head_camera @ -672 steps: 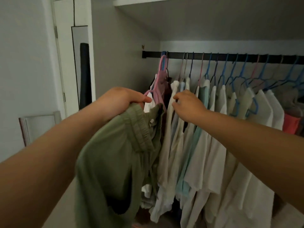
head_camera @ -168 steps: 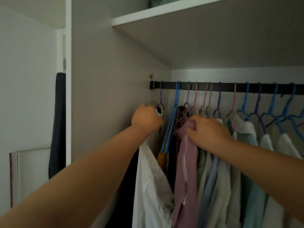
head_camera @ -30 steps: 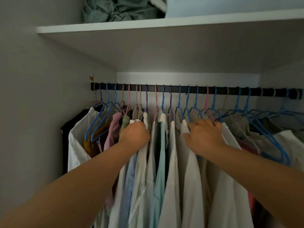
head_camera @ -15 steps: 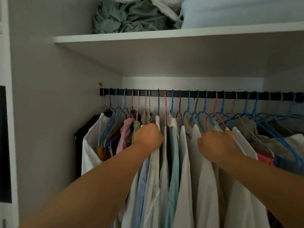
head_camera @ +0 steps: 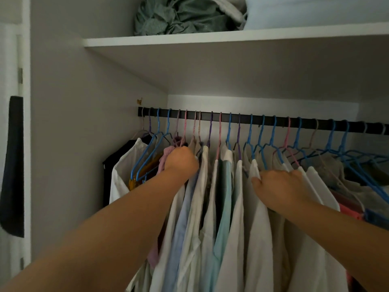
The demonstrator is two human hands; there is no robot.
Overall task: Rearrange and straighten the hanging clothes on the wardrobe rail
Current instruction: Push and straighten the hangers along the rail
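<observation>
Hanging across the middle of the frame from the black metal wardrobe rail [head_camera: 263, 123]: a packed row of mostly white and pale blue shirts [head_camera: 223, 207] on thin blue, pink and purple wire hangers [head_camera: 250, 133], bunched tighter at the left end and splayed at the far right.

Closing the left hand [head_camera: 181, 161] in a fist round the shoulder of the pink garment [head_camera: 166, 154] and the fabric beside it, left of centre. Resting the right hand [head_camera: 277, 186] right of centre on the shoulders of the white shirts, fingers curled over the cloth and thumb tucked against a collar; whether pinching or merely pressing, impossible to tell.

Probably parting the row between the two hands to even out the spacing. Doing it well likely meaning sliding at the hooks rather than dragging cloth, keeping shoulders seated on the hangers, and easing the tangled blue hangers at the right edge apart.

Sitting above, at the top of the frame: a white shelf [head_camera: 210, 39] carrying crumpled green fabric [head_camera: 179, 15] and folded pale bedding [head_camera: 305, 9].
</observation>
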